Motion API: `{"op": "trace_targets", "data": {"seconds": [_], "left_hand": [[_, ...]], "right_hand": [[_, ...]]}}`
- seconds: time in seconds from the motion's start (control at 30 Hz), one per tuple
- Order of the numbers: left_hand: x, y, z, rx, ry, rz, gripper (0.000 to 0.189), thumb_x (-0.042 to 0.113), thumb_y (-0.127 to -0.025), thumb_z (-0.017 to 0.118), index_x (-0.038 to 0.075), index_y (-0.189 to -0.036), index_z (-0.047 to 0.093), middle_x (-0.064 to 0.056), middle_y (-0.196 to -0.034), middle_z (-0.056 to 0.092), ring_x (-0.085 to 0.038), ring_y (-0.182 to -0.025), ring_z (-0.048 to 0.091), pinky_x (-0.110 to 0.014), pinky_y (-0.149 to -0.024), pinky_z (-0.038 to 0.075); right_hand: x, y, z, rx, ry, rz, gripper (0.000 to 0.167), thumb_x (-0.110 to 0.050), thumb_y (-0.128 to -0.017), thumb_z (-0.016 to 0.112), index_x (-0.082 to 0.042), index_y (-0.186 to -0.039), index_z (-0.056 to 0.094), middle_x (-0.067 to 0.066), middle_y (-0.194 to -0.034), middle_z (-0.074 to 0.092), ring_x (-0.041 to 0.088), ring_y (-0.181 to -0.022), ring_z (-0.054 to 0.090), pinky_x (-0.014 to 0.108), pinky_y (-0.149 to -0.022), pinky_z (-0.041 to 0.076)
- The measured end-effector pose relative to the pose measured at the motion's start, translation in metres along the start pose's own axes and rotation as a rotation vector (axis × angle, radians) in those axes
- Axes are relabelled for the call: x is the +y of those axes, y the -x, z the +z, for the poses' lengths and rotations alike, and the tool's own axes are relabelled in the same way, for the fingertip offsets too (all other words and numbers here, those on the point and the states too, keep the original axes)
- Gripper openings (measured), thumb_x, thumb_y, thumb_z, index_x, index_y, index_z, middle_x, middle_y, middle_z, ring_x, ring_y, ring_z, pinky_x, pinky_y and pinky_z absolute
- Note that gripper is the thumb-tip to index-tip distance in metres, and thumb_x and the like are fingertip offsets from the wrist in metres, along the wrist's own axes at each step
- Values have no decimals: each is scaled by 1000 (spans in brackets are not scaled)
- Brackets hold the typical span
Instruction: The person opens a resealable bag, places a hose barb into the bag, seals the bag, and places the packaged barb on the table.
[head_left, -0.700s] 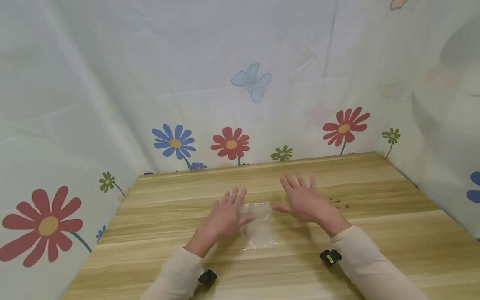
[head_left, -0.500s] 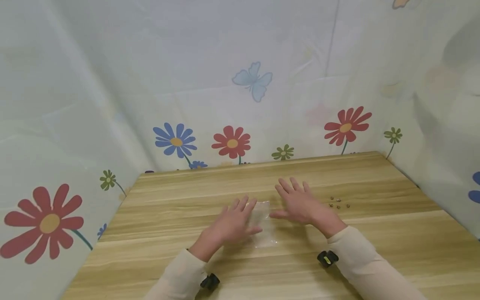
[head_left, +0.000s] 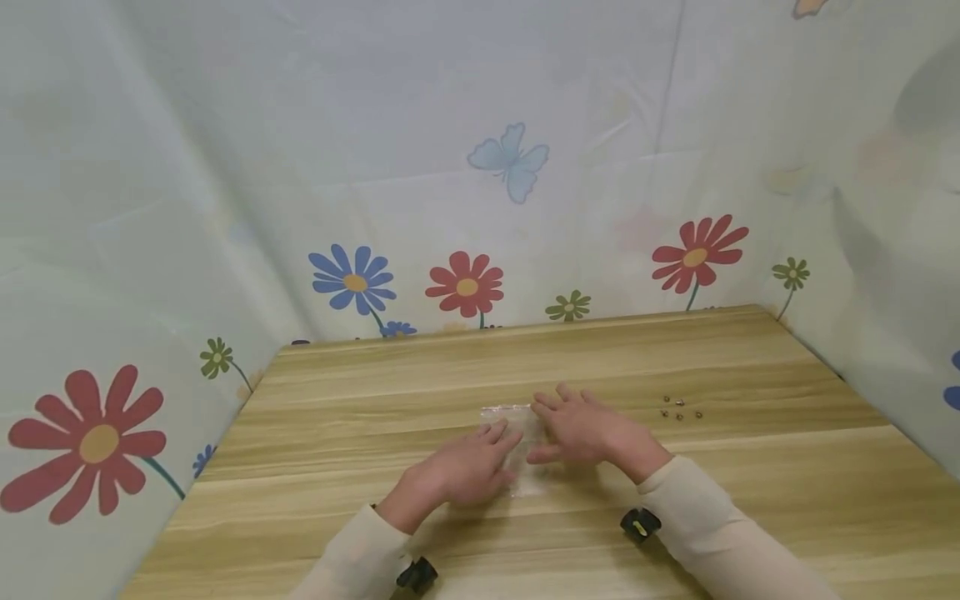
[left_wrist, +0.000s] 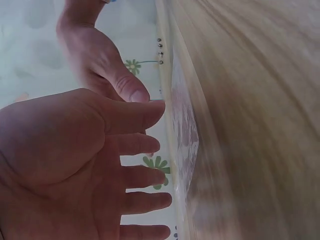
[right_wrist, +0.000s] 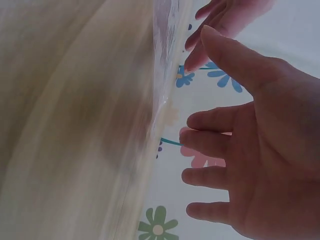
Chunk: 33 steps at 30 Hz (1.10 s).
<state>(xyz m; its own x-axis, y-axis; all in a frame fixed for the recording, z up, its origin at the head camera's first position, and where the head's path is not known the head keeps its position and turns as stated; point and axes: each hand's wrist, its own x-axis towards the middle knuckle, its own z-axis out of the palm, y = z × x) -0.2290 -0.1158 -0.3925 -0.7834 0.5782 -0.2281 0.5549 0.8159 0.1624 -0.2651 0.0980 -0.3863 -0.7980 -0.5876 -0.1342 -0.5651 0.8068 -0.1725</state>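
A clear, thin plastic bag (head_left: 497,414) lies flat on the wood-grain table, partly covered by both hands. My left hand (head_left: 467,468) is over its left side, fingers loosely extended and holding nothing. Over the bag's right side is my right hand (head_left: 579,427), also with extended fingers and nothing held. In the right wrist view, a small gap shows between my right fingertips and the bag (right_wrist: 165,65). The left wrist view has my left fingers very close to the bag (left_wrist: 185,125); I cannot tell whether they touch it.
Several tiny metal pieces (head_left: 679,403) lie on the table to the right of my right hand, too small to identify. A floral-print sheet (head_left: 405,183) hangs behind and beside the table (head_left: 360,383). A black wrist camera (head_left: 641,525) sits below my right sleeve.
My right hand has moved left and toward me, over the bag's right side. The left hand has shifted right, so the hands are closer together. The metal pieces lie as before.
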Motion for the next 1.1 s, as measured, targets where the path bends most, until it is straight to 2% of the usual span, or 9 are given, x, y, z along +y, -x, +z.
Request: {"op": "trace_targets", "data": {"seconds": [0.23,0.43,0.63,0.83,1.03,1.1], "left_hand": [[-3,-2,4,7,-5,67,57,35,-106,49,12,-156,35,-15,-162,24,-34,-147,25,-48,-116,26],[1,-3,5,-24,-44,99,56,33,-107,46,8,-156,33,-11,-161,28,-29,-146,29,-42,-116,27],[-3,-4,7,-46,-55,73,52,29,-108,44,8,-154,36,-9,-159,33,-27,-146,31,-42,-116,29],[-11,-11,5,-32,-40,39,49,21,-108,41,6,-154,35,-9,-160,34,-27,-147,28,-53,-113,30],[-21,-14,4,-36,-32,-22,49,20,-108,41,8,-155,35,-7,-160,33,-28,-147,28,-61,-112,26],[-24,-13,5,-31,-21,-21,49,20,-108,41,8,-155,35,-8,-161,31,-30,-147,27,-62,-112,25]], "right_hand": [[-5,-4,3,-35,2,-33,83,-60,-94,57,-3,-152,38,13,-160,31,43,-146,22,62,-114,18],[-6,-5,8,-97,-72,-53,77,-60,-93,59,-9,-149,46,7,-156,39,38,-147,25,61,-114,22],[-6,-2,10,-128,-79,-30,80,-61,-93,58,-9,-152,42,5,-158,37,36,-148,23,58,-115,22],[-5,6,8,-138,-58,-14,81,-61,-92,60,-7,-150,43,8,-158,37,37,-146,26,60,-113,24],[-12,12,5,-168,-39,-32,87,-65,-89,59,-6,-151,43,10,-158,37,36,-146,28,55,-115,25],[-14,12,5,-162,-34,-42,85,-65,-89,60,-5,-147,46,11,-153,44,35,-144,33,55,-113,28]]}}
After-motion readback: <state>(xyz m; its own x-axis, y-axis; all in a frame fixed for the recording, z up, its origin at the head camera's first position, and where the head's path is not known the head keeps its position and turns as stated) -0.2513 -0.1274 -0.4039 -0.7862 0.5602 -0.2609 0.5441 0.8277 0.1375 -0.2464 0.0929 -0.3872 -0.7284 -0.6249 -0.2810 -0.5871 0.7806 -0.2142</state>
